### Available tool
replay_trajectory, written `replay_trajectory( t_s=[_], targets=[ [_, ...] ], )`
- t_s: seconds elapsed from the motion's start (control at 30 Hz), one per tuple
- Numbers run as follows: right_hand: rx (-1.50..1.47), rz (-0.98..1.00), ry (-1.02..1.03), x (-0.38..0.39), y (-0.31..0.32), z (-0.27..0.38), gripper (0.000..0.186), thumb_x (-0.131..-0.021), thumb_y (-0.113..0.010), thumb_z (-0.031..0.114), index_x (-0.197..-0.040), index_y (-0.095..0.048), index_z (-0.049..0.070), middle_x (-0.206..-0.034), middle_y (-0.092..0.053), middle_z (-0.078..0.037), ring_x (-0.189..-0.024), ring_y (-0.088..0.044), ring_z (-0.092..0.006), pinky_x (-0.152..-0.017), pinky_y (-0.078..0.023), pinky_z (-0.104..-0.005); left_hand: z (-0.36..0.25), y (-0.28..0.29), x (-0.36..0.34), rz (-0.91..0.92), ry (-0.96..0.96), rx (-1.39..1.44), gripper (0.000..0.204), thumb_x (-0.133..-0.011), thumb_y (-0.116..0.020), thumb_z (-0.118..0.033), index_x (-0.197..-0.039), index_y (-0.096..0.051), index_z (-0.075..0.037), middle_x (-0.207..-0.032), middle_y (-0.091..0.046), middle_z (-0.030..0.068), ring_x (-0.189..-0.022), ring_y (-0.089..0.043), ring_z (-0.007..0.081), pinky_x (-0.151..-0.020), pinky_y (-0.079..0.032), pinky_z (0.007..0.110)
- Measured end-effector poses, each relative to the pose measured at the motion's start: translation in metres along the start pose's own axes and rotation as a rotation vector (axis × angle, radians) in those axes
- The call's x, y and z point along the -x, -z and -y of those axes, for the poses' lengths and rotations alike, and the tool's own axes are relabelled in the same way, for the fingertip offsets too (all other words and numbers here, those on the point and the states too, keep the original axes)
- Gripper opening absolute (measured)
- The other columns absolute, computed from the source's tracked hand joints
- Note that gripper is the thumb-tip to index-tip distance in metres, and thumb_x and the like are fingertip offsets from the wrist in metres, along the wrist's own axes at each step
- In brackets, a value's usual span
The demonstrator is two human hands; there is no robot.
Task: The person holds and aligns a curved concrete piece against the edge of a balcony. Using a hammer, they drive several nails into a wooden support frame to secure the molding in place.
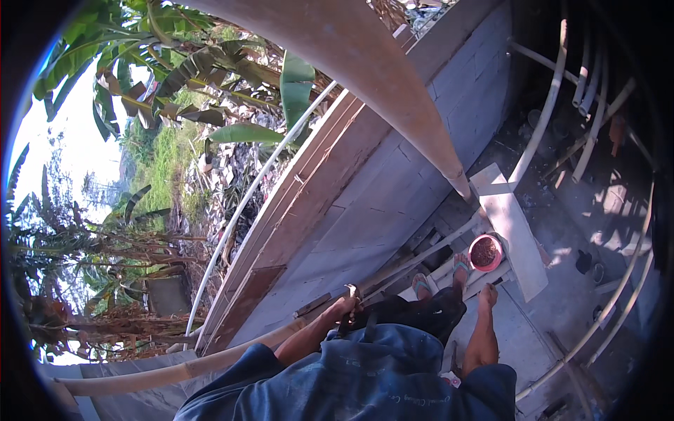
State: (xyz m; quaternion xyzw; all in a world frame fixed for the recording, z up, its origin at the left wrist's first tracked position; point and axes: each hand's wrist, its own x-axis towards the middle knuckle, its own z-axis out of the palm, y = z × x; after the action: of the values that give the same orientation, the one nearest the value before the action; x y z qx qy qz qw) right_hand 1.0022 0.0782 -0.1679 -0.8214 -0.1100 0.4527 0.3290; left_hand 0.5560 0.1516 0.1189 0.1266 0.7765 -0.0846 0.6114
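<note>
My left hand (342,306) is closed round a small hand tool with a bright curved metal head (352,289) and dark handles, which looks like pincers. It is held beside my dark trousers, close to the block wall (365,210). My right hand (488,295) hangs lower on the other side, near a pink bucket (500,247) with brown, lumpy contents. Nothing shows in that hand, and its fingers are too small to make out. My feet, in flip-flops (421,286) with teal straps, stand on bamboo poles just left of the bucket.
A thick bamboo pole (393,77) slants across close overhead. Next to the bucket a pale plank (511,231) lies over the poles, high above the floor (505,330). More bamboo (547,119) stands at the right. Banana plants (168,77) and rubble lie beyond the wall.
</note>
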Motion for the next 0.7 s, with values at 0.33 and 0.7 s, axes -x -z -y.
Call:
replay_trajectory(
  t_s=[0.33, 0.7],
  targets=[
    [-0.183, 0.165, -0.233, -0.015, -0.008, 0.072, 0.022, -0.092, -0.053, 0.023, -0.104, -0.059, 0.005, -0.082, -0.051, -0.006, -0.079, -0.053, -0.0181, -0.087, -0.052, -0.0469, -0.004, -0.046, -0.023, -0.111, -0.245, -0.634, 0.047, -0.086, -0.048, -0.031, -0.111, -0.066, 0.004, -0.099, -0.070, 0.0216, -0.090, -0.071, 0.0300, -0.083, -0.055, 0.042],
    [0.124, 0.327, -0.320, -0.024, -0.031, 0.071, 0.060, -0.097, -0.050, 0.037, -0.145, -0.034, 0.006, -0.140, -0.044, -0.011, -0.116, -0.054, -0.0304, -0.102, -0.044, -0.0475, 0.041, -0.049, -0.017, -0.381, -0.354, -0.656, 0.035, -0.088, -0.050, -0.029, -0.106, -0.068, -0.004, -0.109, -0.067, 0.0221, -0.100, -0.068, 0.0353, -0.084, -0.054, 0.049]
  ],
)
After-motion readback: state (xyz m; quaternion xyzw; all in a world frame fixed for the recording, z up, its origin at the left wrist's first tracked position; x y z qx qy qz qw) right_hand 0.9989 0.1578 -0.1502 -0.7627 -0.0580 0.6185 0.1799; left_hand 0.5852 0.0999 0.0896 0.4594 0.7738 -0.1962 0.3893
